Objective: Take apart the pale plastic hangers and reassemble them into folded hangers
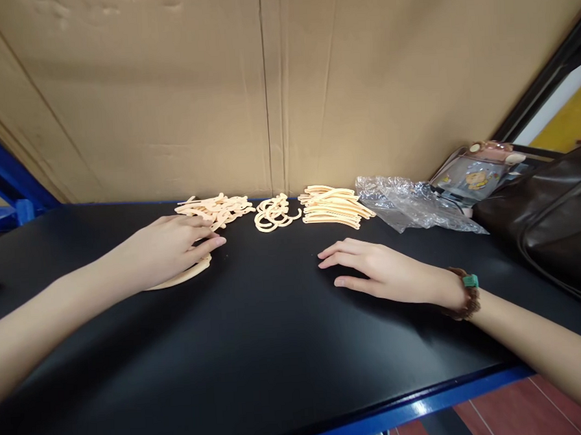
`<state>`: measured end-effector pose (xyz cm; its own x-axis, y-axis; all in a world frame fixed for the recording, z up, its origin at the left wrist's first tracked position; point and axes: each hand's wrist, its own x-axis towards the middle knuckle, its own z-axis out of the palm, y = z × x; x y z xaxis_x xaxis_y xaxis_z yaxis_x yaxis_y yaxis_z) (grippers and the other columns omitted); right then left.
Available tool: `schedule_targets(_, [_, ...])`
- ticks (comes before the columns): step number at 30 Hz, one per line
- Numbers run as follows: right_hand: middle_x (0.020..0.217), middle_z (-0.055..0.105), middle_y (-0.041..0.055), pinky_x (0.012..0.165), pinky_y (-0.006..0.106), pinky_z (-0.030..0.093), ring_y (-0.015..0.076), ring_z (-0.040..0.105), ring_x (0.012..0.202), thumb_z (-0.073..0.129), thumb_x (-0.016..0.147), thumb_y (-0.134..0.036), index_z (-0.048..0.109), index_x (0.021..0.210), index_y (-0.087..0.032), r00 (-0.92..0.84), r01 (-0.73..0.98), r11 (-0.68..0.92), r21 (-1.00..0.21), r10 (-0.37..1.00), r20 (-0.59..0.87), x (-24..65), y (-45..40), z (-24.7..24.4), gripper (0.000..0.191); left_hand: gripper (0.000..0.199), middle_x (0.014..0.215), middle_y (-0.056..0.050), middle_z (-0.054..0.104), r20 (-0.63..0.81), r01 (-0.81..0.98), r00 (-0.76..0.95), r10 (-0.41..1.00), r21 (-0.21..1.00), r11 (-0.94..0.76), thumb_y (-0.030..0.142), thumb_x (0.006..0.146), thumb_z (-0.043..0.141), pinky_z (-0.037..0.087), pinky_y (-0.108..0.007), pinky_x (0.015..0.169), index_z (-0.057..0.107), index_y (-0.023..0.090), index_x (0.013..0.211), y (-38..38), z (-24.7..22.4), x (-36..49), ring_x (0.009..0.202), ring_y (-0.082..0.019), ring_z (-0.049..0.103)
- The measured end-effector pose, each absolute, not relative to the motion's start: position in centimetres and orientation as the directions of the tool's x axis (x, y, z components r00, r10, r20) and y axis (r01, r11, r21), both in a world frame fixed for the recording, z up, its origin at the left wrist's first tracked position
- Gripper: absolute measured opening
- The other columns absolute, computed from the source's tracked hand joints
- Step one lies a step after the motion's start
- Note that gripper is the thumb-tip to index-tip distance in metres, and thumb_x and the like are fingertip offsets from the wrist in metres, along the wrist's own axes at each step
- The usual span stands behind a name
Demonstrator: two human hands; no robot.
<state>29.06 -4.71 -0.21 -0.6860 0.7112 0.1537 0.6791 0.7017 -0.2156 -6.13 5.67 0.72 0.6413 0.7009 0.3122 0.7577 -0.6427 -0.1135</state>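
Note:
My left hand (175,249) reaches over the near edge of a pile of tangled cream-coloured pieces (226,208); its fingertips are at the pile, and what they may hold is hidden. Beneath that hand a long curved cream piece (191,273) lies on the black table (258,349). My right hand (371,268) is over the table with its fingers apart and nothing in them. Beyond the gap between my hands sits a small pile of cream rings and hooks (273,215). To its right, long cream strips (336,207) are stacked roughly side by side.
Crumpled clear plastic bags (414,204) lie right of the strips. A transparent pouch with a cartoon picture (473,175) and a dark leather bag (548,210) stand at the right. A cardboard wall (191,99) rises behind the table, with a blue frame post (0,171) at left.

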Motion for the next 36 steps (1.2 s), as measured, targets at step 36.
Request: schedule_targets(36, [0.116,0.064,0.0046,0.091,0.034,0.051,0.0176,0.061,0.103,0.040,0.100,-0.035,0.064,0.118,-0.024,-0.638,0.705,0.676,-0.215,0.737,0.224,28.0,-5.2,-0.3,0.031,0.031,0.124,-0.006,0.064,0.397,0.537,0.797,0.455,-0.119,-0.835,0.029,0.098,0.036,0.043,-0.038,0.098,0.064,0.022,0.108,0.8,1.7,-2.1,0.112,-0.023,0.059])
